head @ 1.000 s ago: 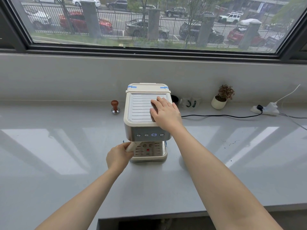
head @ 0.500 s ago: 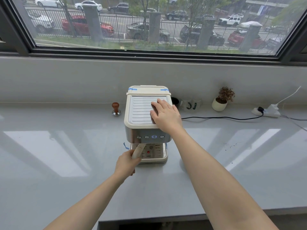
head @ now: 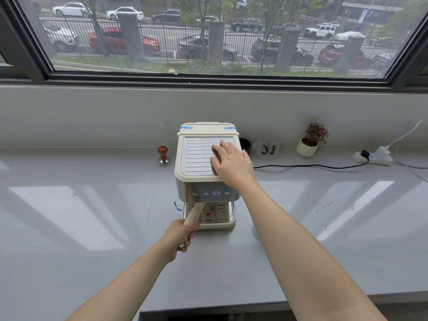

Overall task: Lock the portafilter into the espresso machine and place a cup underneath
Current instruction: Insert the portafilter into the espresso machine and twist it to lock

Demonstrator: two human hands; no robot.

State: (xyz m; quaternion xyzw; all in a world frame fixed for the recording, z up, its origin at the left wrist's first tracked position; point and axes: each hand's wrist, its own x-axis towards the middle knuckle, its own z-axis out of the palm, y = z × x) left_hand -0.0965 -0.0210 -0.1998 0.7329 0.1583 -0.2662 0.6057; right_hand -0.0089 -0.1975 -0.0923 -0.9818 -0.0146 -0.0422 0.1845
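Grey counter (head: 92,228) under a wide window (head: 208,35) — left hand (head: 179,236) clamped on the portafilter handle (head: 194,214), right hand (head: 232,164) flat, fingers together, on the espresso machine (head: 201,158).

Left grip (head: 181,235) closed, right hand (head: 231,163) flat

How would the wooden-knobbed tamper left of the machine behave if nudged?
The tamper stands upright on a small round metal base, so it would probably tip. Once down, it would likely roll. Its metal base suggests it is heavy for its size.

Daylit window (head: 222,35) above grey counter (head: 69,228)
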